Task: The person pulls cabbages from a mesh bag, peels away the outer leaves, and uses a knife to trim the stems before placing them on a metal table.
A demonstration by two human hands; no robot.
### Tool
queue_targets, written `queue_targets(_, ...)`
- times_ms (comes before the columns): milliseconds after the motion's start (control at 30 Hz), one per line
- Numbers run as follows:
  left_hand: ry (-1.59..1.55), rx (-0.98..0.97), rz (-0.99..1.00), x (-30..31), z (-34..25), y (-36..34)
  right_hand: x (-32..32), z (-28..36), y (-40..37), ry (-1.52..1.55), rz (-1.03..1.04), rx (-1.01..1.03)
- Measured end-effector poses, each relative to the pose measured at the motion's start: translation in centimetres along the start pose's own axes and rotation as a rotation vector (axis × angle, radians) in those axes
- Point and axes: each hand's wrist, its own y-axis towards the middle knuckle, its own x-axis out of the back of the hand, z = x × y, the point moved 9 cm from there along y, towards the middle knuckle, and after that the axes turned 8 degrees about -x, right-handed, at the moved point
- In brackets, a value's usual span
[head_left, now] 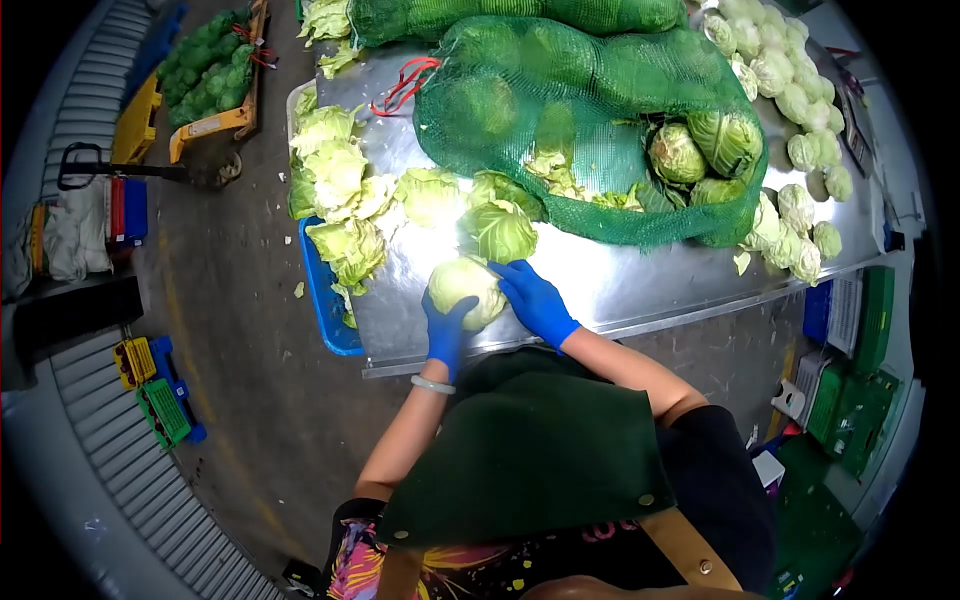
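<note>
A pale, smooth cabbage (465,288) is between my gloved hands at the near edge of the metal table. My left hand (445,328), in a blue glove, cups its lower left side with the thumb across the front. From the right, the fingers of my right hand (535,300), also gloved in blue, press against its upper right side; the fingertips are partly hidden. Just beyond lies a greener cabbage (500,232) with loose outer leaves (430,195) beside it. A green mesh sack (600,215) with its mouth open holds several cabbages.
Stripped leaves (335,165) pile along the table's left side, above a blue crate (325,300). Several pale cabbages (790,100) line the right side. Another full mesh sack (520,15) lies at the back. A pallet jack (120,175) stands on the floor at left.
</note>
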Motion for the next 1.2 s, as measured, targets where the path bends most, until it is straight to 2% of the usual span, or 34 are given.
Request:
queue_targets(100,0.013,0.05,-0.051,-0.9,0.1,-0.5,-0.8,0.0,0.6,-0.136,0.034,-0.003)
queue_targets(167,0.024,-0.07,-0.101,-0.5,0.0,-0.1,-0.9,0.6,1.4,-0.223,0.079,-0.016)
queue_targets(233,-0.006,-0.04,-0.108,-0.9,-0.3,-0.2,-1.9,-0.4,2.3,-0.307,0.128,-0.025)
queue_targets(300,-0.041,-0.019,-0.115,-0.8,0.1,-0.3,-1.9,-3.7,4.6,-0.163,-0.047,-0.068)
queue_targets(367,0.176,-0.238,-0.053,0.1,0.1,-0.1,-1.3,-5.5,7.1,-0.249,0.028,-0.257)
queue_targets(433,0.115,-0.23,-0.034,1.5,1.0,-0.2,-0.5,-3.2,6.2,-0.13,0.087,-0.188)
queue_targets(500,0.085,-0.21,0.096,2.0,1.7,-0.1,-1.5,-4.1,5.2,-0.016,0.023,-0.131)
queue_targets(533,0.259,-0.247,0.169,2.2,0.5,-0.6,-2.0,-5.4,5.1,0.024,-0.03,-0.112)
queue_targets(567,0.255,-0.253,0.172,3.5,0.6,-0.6,-1.7,-5.7,5.3,0.02,-0.035,-0.108)
queue_targets(633,0.397,-0.393,0.266,5.2,0.2,-1.6,-1.5,-7.9,5.5,0.385,-0.078,-0.337)
queue_targets(700,0.526,-0.417,0.251,7.1,0.2,-2.3,-1.7,-7.2,5.2,0.402,-0.145,-0.316)
queue_targets(767,0.613,-0.522,0.311,6.5,-1.6,-3.6,-1.0,-1.3,4.3,0.262,-0.009,-0.06)
queue_targets(800,0.651,-0.644,0.339,5.2,-2.4,-4.0,-1.9,-0.4,3.6,0.342,0.171,-0.143)
queue_targets(900,0.72,-0.525,0.287,3.6,-3.4,-3.6,-2.0,-2.1,6.2,0.331,0.082,-0.023)
queue_targets(933,0.713,-0.569,0.297,2.6,-4.9,-4.1,-0.7,-4.2,7.7,0.323,0.016,-0.262)
queue_targets(967,0.713,-0.568,0.299,2.9,-4.7,-3.9,2.0,-6.1,8.8,0.402,-0.223,-0.251)
queue_targets(1000,0.561,-0.491,0.283,3.8,-4.0,-3.0,2.8,-10.2,10.6,0.477,-0.279,-0.338)
queue_targets(1033,0.41,-0.416,0.265,4.7,-3.3,-2.1,4.9,-8.7,10.2,0.583,-0.279,-0.266)
queue_targets(1100,0.338,-0.394,0.255,6.4,-1.9,-0.8,7.3,-2.3,7.6,0.08,-0.356,-0.04)
queue_targets(1167,-0.062,-0.073,0.095,8.5,2.4,0.9,6.9,2.7,4.0,-0.002,-0.199,0.008)
queue_targets(1200,-0.263,0.023,0.08,6.9,2.8,-0.1,5.0,2.7,2.8,-0.164,-0.231,0.095)
